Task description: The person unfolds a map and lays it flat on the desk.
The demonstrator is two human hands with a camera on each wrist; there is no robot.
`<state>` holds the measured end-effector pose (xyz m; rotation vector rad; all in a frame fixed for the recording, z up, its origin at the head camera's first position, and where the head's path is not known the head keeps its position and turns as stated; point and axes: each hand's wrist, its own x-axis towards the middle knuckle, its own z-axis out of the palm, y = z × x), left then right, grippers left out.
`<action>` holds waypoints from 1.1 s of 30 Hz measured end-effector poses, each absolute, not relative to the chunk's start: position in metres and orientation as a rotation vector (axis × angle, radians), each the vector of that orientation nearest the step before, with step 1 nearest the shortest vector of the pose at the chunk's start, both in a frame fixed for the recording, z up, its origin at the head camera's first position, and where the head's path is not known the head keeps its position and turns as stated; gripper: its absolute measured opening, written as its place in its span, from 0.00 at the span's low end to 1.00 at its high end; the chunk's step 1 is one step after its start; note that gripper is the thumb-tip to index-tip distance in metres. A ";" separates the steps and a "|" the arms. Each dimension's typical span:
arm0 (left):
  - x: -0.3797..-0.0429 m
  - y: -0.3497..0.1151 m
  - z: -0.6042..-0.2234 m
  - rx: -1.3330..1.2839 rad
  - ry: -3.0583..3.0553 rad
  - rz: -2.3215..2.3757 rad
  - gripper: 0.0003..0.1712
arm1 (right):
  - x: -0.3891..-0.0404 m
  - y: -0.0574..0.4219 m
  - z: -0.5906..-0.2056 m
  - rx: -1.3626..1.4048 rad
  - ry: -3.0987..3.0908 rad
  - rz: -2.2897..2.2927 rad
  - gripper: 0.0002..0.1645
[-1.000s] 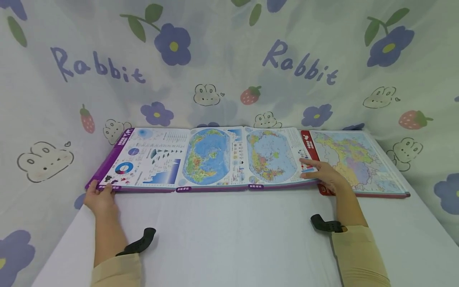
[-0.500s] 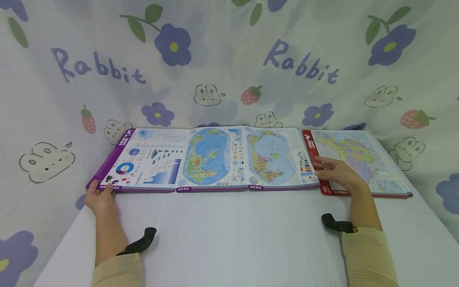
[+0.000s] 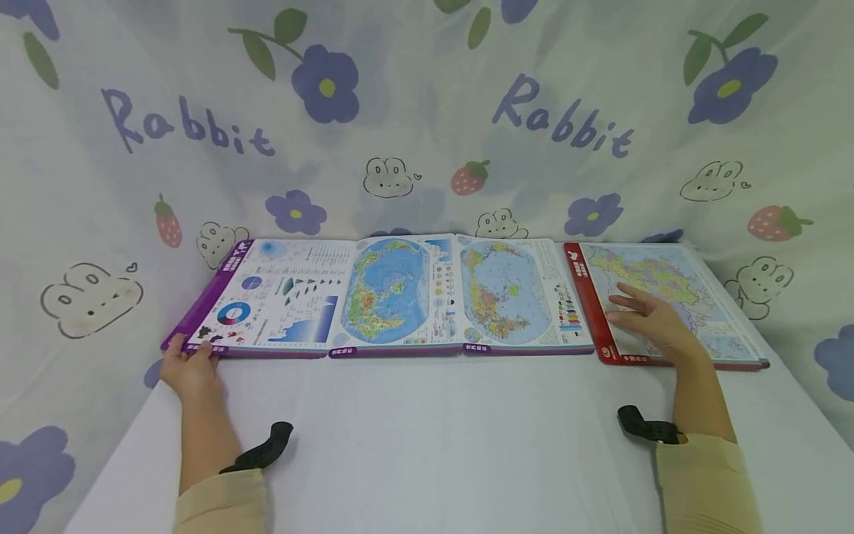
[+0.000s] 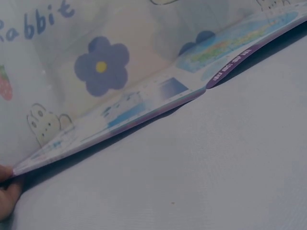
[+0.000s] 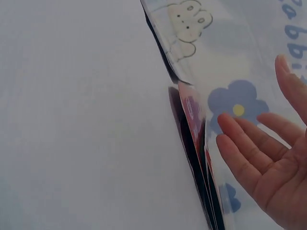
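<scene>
A purple-edged folding map lies spread in three panels along the back of the table, with charts on the left panel and world maps on the others. My left hand pinches its front left corner; in the left wrist view, finger and thumb sit either side of the lifted edge. To the right lies a red-edged map, its left strip against the purple map's right end. Over it is my right hand, fingers spread and holding nothing. The right wrist view shows that palm beside the red map's layered edge.
Both maps lie on a white-covered table. Right behind them hangs a curtain printed with flowers, rabbits and strawberries, which also runs along both sides. Black straps with upright pieces are on both wrists.
My right hand has moved right, off the purple map's right panel and over the red-edged map. The left hand keeps its hold on the corner.
</scene>
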<state>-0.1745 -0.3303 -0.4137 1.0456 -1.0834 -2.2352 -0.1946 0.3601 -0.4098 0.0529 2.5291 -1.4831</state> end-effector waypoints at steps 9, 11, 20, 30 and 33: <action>-0.177 -0.330 -0.413 1.063 -1.100 -2.213 0.38 | -0.184 0.386 -0.410 0.168 2.694 -1.497 0.48; -0.177 -0.329 -0.414 1.072 -1.113 -2.210 0.38 | -0.183 0.395 -0.415 0.208 2.715 -1.533 0.46; -0.176 -0.330 -0.413 1.085 -1.146 -2.206 0.38 | -0.169 0.423 -0.423 0.304 2.761 -1.615 0.44; -0.177 -0.330 -0.413 1.072 -1.118 -2.209 0.38 | -0.155 0.431 -0.415 0.732 2.772 -1.884 0.44; -0.177 -0.330 -0.414 1.069 -1.115 -2.212 0.38 | -0.153 0.435 -0.416 0.788 2.767 -1.947 0.44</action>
